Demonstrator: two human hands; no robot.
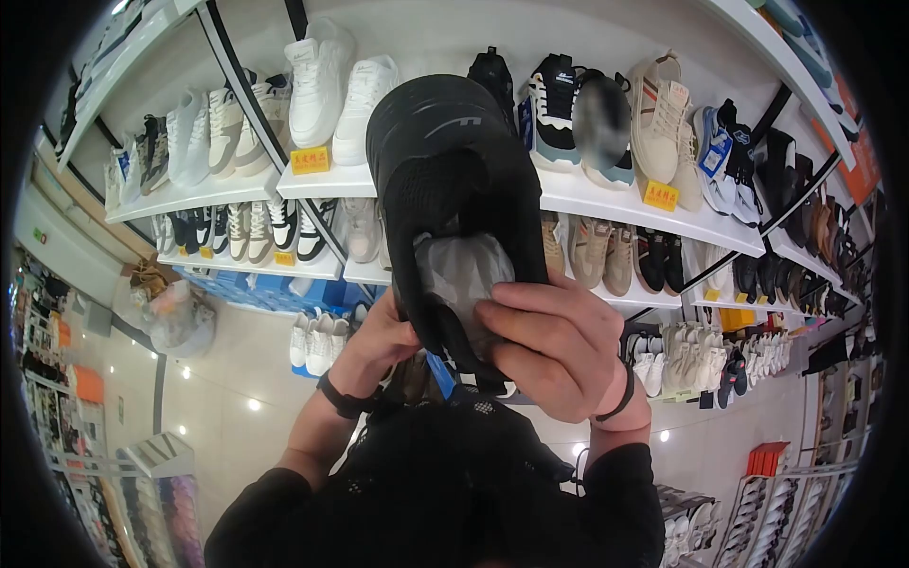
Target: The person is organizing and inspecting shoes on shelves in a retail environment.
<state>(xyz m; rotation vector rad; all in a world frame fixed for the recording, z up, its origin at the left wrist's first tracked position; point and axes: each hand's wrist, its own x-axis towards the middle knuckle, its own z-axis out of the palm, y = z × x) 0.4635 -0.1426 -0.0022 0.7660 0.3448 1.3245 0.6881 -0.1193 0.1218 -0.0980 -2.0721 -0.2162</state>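
A black shoe is held up in front of me, its toe pointing away and its opening towards me. My left hand grips the shoe's heel end from the left, most of its fingers hidden behind the shoe. White, translucent crumpled stuffing paper sits in the shoe's opening. My right hand has its fingers bent onto this paper at the opening's right side. The thumb of the right hand is hidden. A small blue tag shows below the heel.
White shelves with rows of shoes run ahead, a white sneaker pair at left and a beige sneaker at right. Yellow price cards stand at the shelf edge. A plastic-wrapped bundle rests on the floor at left.
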